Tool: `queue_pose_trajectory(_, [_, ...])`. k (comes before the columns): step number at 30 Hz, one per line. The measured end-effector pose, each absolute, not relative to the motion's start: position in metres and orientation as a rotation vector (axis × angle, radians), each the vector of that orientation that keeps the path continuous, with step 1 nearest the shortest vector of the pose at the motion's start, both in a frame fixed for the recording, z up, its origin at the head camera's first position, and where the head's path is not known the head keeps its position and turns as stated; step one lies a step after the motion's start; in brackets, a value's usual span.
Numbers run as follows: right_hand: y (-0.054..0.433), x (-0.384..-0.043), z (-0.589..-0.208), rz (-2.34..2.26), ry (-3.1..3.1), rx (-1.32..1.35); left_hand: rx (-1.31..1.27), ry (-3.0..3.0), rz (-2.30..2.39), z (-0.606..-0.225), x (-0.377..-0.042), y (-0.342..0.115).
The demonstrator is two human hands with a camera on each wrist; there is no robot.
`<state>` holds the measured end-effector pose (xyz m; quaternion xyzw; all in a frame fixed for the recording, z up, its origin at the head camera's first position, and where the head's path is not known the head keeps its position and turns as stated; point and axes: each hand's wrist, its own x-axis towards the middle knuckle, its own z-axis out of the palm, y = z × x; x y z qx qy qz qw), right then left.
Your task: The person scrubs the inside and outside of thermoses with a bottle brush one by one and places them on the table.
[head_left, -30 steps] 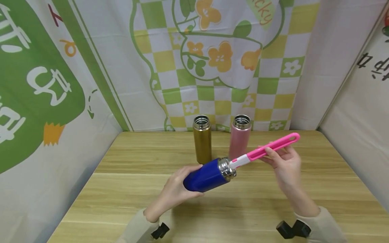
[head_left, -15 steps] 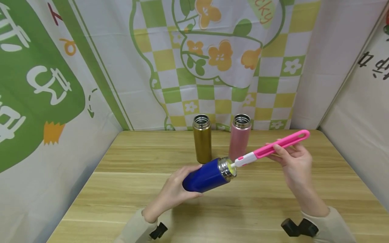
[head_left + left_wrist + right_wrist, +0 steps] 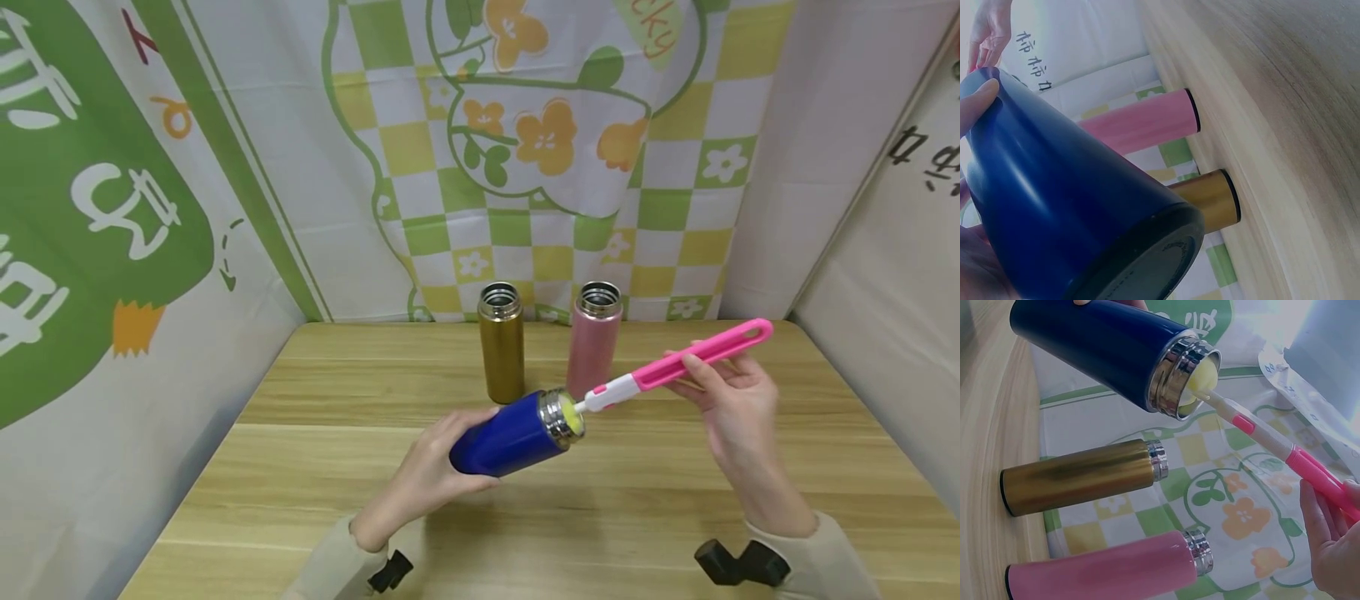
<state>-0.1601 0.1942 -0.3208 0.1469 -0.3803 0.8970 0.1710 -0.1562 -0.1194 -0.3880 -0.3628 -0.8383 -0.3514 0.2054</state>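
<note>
My left hand (image 3: 427,467) grips a blue vacuum flask (image 3: 510,435) around its lower body, holding it tilted above the table with the mouth up and to the right. Between the thumb and fingers of my right hand (image 3: 738,404) is the pink handle of a bottle brush (image 3: 697,357). The brush has a white neck and a yellow sponge head (image 3: 1204,376), which sits in the flask's steel mouth with its end just showing at the rim. How far the sponge reaches inside is hidden. The flask's dark base (image 3: 1147,256) faces the left wrist camera.
A gold flask (image 3: 502,354) and a pink flask (image 3: 592,346) stand upright and uncapped behind the blue one, near the back of the wooden table (image 3: 315,467). Printed curtains (image 3: 540,233) hang behind and on both sides.
My right hand has drawn the brush outward, up and to the right, so the yellow sponge now shows at the flask's mouth. The left hand and blue flask have hardly moved.
</note>
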Motion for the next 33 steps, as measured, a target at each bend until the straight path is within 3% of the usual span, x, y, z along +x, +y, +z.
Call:
queue_pose_trajectory(11, [0.191,-0.162,-0.330,2.516,-1.193,0.409,-0.986,-2.320,-0.988,-0.389,-0.156,-0.122])
queue_pose_trajectory(17, [0.204,-0.213,-0.418,2.549,-1.245,0.657,-0.988,-2.301,-1.000,-0.385,-0.155,-0.117])
queue_pose_trajectory(25, [0.191,-0.250,-0.488,2.366,-1.523,0.633,-0.956,-2.342,-1.031,-0.377,-0.155,-0.106])
queue_pose_trajectory(33, [0.196,-0.245,-0.478,2.393,-1.432,0.621,-0.945,-2.336,-0.984,-0.380,-0.156,-0.108])
